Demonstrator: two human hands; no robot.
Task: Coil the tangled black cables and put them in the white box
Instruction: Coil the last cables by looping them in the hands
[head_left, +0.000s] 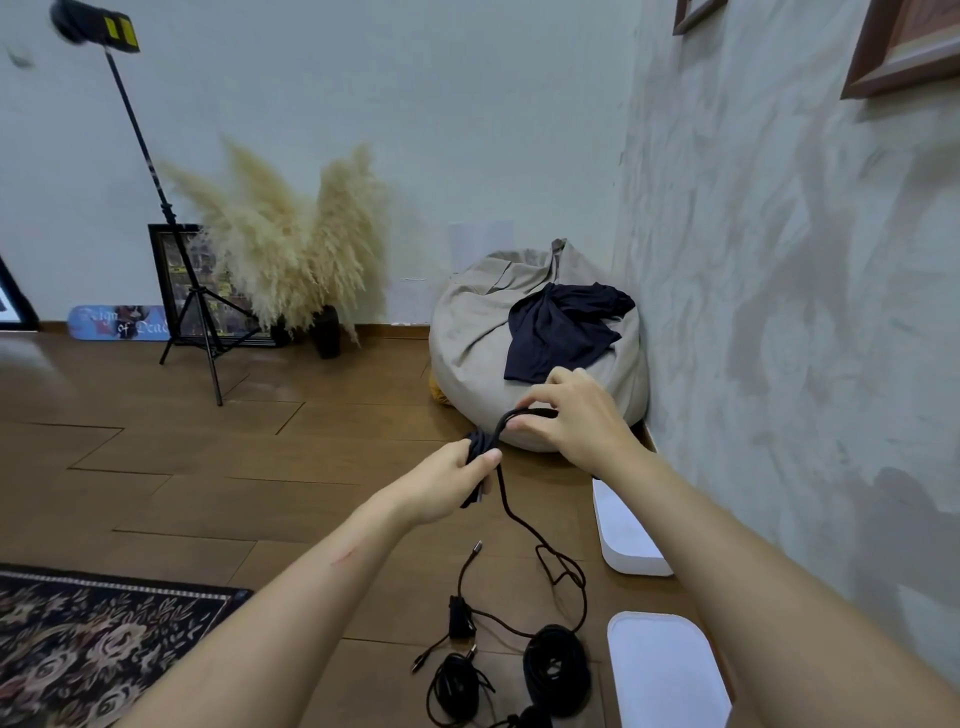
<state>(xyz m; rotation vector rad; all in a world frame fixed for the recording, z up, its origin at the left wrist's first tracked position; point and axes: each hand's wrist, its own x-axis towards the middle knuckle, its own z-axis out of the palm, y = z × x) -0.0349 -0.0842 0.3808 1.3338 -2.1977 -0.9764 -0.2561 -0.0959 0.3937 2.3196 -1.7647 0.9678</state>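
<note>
My left hand is in the middle of the frame, and its fingers and thumb are curled tight round a small bundle of thin black cable that I have looped up. My right hand is just to the right and a bit higher. Its thumb and first fingers pinch the same cable where it bends over the top of the bundle. The loose end of this cable hangs down from my hands to the brown wooden floor and lies there in a messy loop. At the bottom of the frame, two round coils of black cable lie on the floor side by side, with some plugs and loose ends beside them. The white plastic box sits on the floor by the wall at the lower right, partly hidden by my right arm. Nearer to me lies a flat white piece with round corners; I cannot tell if it is the lid. Behind my hands is a big beige bean bag with a dark blue cloth on top. A flowery dark rug is at the lower left.
</note>
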